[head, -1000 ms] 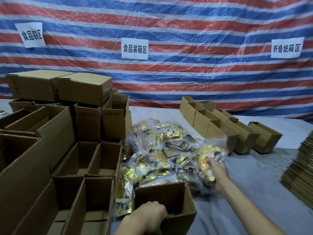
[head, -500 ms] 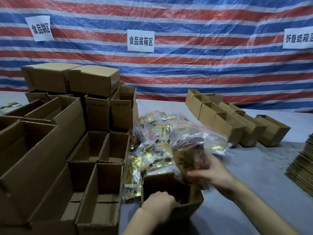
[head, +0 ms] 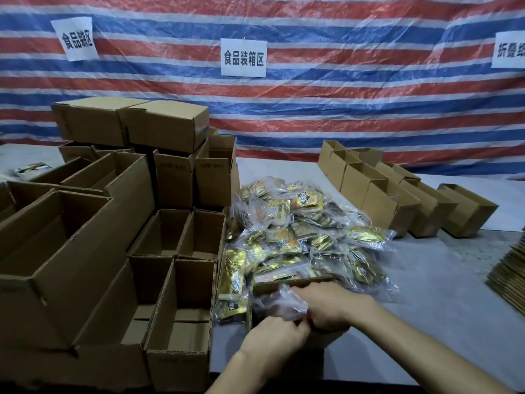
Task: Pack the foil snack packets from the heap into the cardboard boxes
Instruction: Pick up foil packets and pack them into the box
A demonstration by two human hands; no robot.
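A heap of gold foil snack packets in clear bags lies on the grey table. In front of it stands a small open cardboard box, mostly hidden by my hands. My right hand grips a clear bag of packets and holds it down inside the box. My left hand is curled at the box's near edge, its fingers touching the bag beside my right hand.
Open and closed cardboard boxes are stacked at the left. A row of small open boxes stands at the back right. Flat folded cartons are piled at the right edge. A striped tarp hangs behind.
My right hand has carried a bag from the heap down into the box in front of me. My left hand has stayed at the box's near edge and now meets the bag.
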